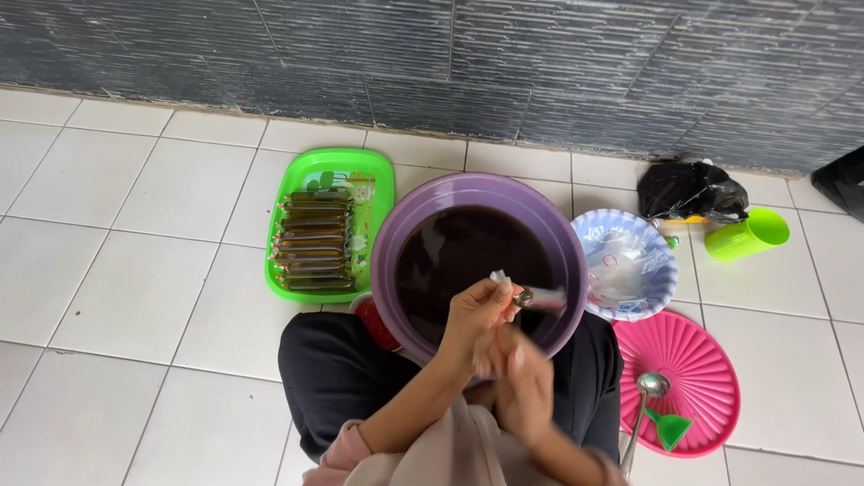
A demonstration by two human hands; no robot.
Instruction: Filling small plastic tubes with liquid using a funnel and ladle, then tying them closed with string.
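Pinching a small plastic packet (531, 298), left hand (477, 315) is holding it over the purple basin (396, 243); right hand (522, 387), blurred just below, grip unclear.

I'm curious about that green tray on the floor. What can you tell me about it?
The green tray is a bright, glossy rectangle with rounded corners and a raised rim, plastic by the look. It lies flat on the white floor tiles, left of the purple basin of dark liquid, almost touching it. It holds a stacked row of slim sealed tubes of dark liquid. Neither hand touches it.
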